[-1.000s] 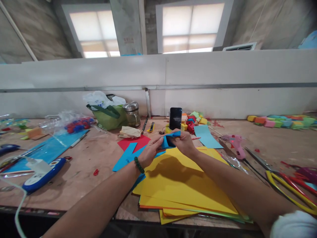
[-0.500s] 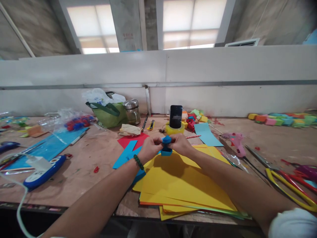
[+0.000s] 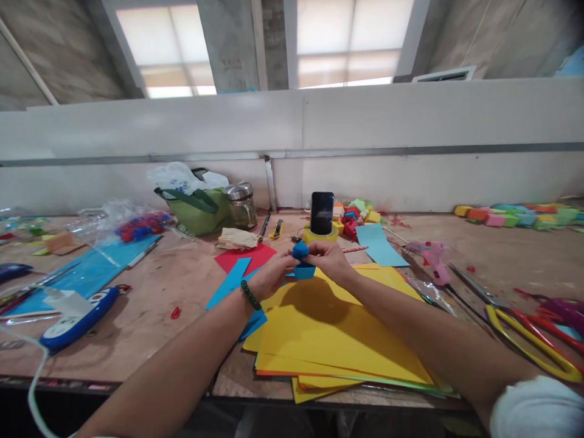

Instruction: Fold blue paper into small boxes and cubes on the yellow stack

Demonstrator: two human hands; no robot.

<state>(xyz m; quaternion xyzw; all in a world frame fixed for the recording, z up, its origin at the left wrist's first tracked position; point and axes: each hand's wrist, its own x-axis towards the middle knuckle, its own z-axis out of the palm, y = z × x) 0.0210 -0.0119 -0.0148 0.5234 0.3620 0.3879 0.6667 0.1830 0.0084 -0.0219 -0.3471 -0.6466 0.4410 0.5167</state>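
Note:
Between my two hands is a small blue folded paper box (image 3: 304,272), held above a stack of yellow paper sheets (image 3: 337,328). My left hand (image 3: 274,275), below a green bead bracelet, pinches the box's left side. The fingers of my right hand (image 3: 329,260) close on its right side and upper flap. Part of the box is hidden behind the fingertips. Blue paper strips (image 3: 230,281) lie left of my left hand, partly over a red sheet (image 3: 227,260).
A phone (image 3: 322,213) leans upright in a yellow tape roll (image 3: 314,236), with colourful paper cubes behind. At right are a pink glue gun (image 3: 432,258) and yellow-handled scissors (image 3: 524,347). A glass jar (image 3: 241,207), green bag (image 3: 196,213) and yellow cutter (image 3: 277,228) stand or lie farther back.
The blue paper box has tilted and turned between my fingers, so more of its lower front shows. My right hand has shifted slightly left. The whole view has moved a little.

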